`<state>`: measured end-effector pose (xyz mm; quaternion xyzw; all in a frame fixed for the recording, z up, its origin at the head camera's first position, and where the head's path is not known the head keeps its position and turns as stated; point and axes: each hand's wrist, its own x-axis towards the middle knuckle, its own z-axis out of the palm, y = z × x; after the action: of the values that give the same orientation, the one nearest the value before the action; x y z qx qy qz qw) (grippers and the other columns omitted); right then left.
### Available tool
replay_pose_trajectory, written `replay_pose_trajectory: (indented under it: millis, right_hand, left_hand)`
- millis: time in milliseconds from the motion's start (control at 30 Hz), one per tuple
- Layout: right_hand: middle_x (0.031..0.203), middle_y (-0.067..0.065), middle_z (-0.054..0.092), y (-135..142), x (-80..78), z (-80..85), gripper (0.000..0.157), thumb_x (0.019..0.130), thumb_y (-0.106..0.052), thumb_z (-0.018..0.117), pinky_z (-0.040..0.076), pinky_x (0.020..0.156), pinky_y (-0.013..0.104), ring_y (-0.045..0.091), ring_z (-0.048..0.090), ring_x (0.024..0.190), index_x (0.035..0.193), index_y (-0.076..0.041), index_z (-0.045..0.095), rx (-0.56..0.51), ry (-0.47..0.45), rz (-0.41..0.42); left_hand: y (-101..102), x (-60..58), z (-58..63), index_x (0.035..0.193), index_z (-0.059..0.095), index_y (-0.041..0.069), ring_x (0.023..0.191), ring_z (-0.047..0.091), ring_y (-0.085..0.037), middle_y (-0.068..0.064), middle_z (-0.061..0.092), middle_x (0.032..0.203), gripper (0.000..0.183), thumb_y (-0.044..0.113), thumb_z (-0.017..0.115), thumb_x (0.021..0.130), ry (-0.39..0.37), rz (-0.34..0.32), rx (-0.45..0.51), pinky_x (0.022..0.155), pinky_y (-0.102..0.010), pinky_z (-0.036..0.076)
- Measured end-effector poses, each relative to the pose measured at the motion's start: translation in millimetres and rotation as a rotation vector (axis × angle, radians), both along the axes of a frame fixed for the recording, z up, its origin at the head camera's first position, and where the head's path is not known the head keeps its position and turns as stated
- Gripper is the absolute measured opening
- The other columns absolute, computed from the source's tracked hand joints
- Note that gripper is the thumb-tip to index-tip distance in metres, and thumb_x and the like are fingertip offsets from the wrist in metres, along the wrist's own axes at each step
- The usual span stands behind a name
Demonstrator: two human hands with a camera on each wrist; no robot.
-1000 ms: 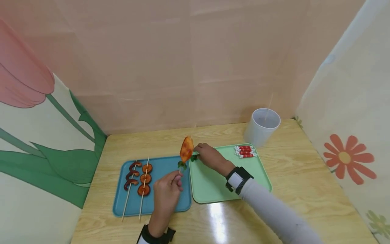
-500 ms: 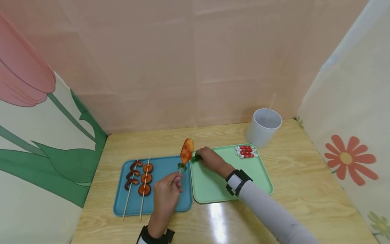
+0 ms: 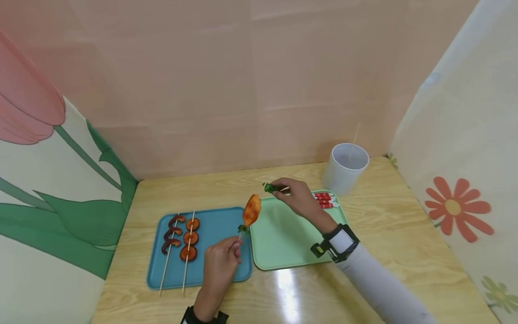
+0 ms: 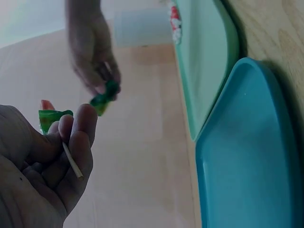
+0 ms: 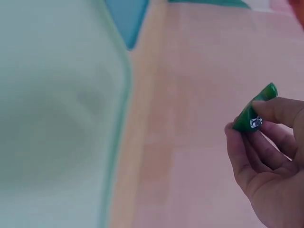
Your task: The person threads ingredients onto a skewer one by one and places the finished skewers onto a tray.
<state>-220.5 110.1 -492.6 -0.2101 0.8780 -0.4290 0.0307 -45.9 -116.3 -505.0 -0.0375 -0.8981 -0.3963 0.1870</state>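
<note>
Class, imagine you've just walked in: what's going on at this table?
A person's left hand holds a skewer carrying an orange piece and a green piece. The right hand pinches a second green piece beyond the orange one; whether it is threaded is unclear. Two loaded skewers lie on the blue tray; red-wrapped pieces sit on the green tray.

The pinched piece point(image 5: 255, 110) is green with a whitish mark, the skewered slice point(image 3: 252, 209) orange mottled with brown, and its stick point(image 4: 72, 161) pale tan. One tray point(image 3: 222, 220) is plain blue, the other tray point(image 3: 275, 245) mint green, the bench point(image 3: 396, 234) yellowish and wood-grained. The backdrop point(image 3: 202, 81) is plain pinkish tan, the cream panels point(image 3: 465, 117) patterned with a pink tulip point(image 3: 30, 94), green leaves point(image 3: 77, 209) and a red flower point(image 3: 452, 207) with a yellow centre.
</note>
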Motion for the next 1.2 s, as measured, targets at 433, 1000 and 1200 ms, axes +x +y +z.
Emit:
replay_pose_trajectory:
  millis: [433, 1000, 1200]
  right_hand:
    - [0.111, 0.007, 0.077, 12.1, 19.0, 65.6, 0.029, 0.096, -0.021, 0.073, 0.062, 0.085, 0.046, 0.027, 0.074, 0.100, 0.124, -0.013, 0.071, 0.015, 0.105, -0.054]
    - [0.111, 0.009, 0.074, 5.3, 36.5, 90.2, 0.032, 0.092, -0.017, 0.077, 0.062, 0.083, 0.042, 0.023, 0.073, 0.093, 0.122, -0.007, 0.072, 0.092, 0.326, -0.020]
    - [0.105, 0.010, 0.074, -1.4, 41.5, 93.0, 0.030, 0.092, -0.015, 0.077, 0.061, 0.078, 0.038, 0.025, 0.066, 0.096, 0.120, -0.006, 0.073, 0.203, 0.436, -0.016]
  left_hand:
    - [5.5, 0.9, -2.1, 0.091, 0.078, 0.001, 0.051, 0.061, 0.001, -0.003, 0.072, 0.070, 0.022, -0.018, 0.070, 0.082, 0.052, -0.030, -0.061, 0.048, -0.008, 0.048]
    - [5.1, -4.9, -5.7, 0.089, 0.079, 0.003, 0.057, 0.066, -0.006, -0.001, 0.074, 0.073, 0.020, -0.014, 0.075, 0.080, 0.180, 0.009, -0.185, 0.051, -0.020, 0.054]
    - [6.1, -7.9, -6.7, 0.086, 0.077, 0.005, 0.056, 0.065, -0.008, 0.001, 0.070, 0.067, 0.015, -0.008, 0.079, 0.079, 0.264, 0.028, -0.245, 0.054, -0.030, 0.057]
